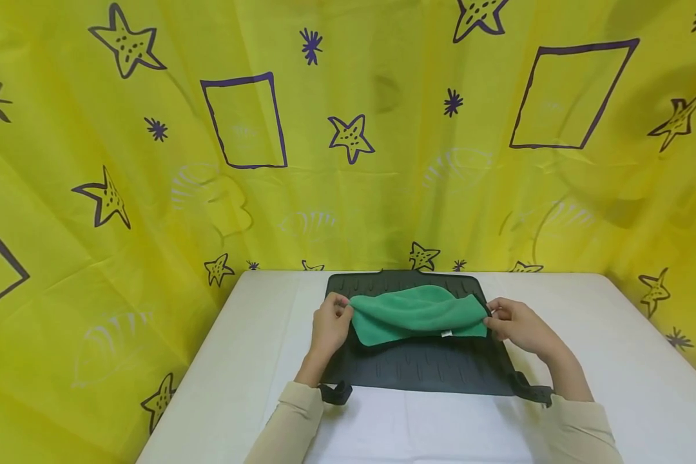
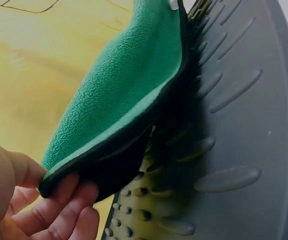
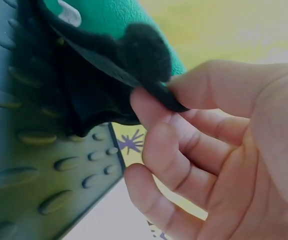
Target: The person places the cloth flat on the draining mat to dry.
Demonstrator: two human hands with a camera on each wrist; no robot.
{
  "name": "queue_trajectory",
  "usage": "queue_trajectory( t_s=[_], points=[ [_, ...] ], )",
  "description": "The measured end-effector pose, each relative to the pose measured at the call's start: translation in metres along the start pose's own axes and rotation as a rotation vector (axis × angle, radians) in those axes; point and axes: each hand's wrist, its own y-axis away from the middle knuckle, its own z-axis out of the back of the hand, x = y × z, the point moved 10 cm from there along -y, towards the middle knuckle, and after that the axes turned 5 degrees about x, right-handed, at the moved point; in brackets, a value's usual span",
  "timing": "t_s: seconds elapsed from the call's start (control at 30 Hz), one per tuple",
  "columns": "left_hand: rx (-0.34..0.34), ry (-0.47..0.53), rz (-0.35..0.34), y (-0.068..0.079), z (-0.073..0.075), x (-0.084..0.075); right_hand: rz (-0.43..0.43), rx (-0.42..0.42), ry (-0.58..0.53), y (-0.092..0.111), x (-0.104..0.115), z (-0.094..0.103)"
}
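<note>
A green plush cloth point(image 1: 412, 312) with a dark underside and a small white tag hangs between my two hands, over a dark ribbed mat point(image 1: 429, 370). My left hand point(image 1: 330, 322) pinches its left corner between thumb and fingers, which the left wrist view shows close up along the dark edge. On the other side my right hand point(image 1: 516, 322) pinches the right edge; in the right wrist view the cloth's dark border point(image 3: 146, 55) folds over near the thumb. The middle of the cloth sags in soft folds and hides part of the mat behind it.
The mat lies on a white table point(image 1: 603, 361), with a black strap point(image 1: 336, 393) at its near left corner and another strap point(image 1: 530, 390) at its near right. Behind the table hangs a yellow curtain point(image 1: 383, 193) printed with starfish and frames.
</note>
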Motion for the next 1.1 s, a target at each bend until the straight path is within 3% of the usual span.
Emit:
queue_trajectory(
  t_s=[0.23, 0.43, 0.6, 0.73, 0.93, 1.1],
  points=[
    [0.002, 0.049, 0.032, -0.003, 0.006, 0.007, 0.009, 0.090, -0.005, 0.005, 0.003, -0.007],
    [0.017, 0.076, 0.067, -0.004, 0.012, 0.010, -0.041, 0.186, 0.021, 0.008, 0.001, -0.017],
    [0.057, 0.089, 0.091, -0.004, 0.013, 0.014, -0.006, 0.282, 0.046, 0.008, 0.004, -0.031],
    [0.136, 0.085, 0.100, -0.004, 0.009, 0.018, 0.008, 0.339, 0.042, 0.008, 0.004, -0.041],
    [0.314, 0.099, 0.141, 0.000, 0.001, 0.028, -0.002, 0.367, 0.018, 0.009, 0.001, -0.047],
    [0.419, 0.094, 0.168, 0.002, -0.002, 0.033, -0.026, 0.380, 0.012, 0.011, -0.003, -0.049]
  ],
)
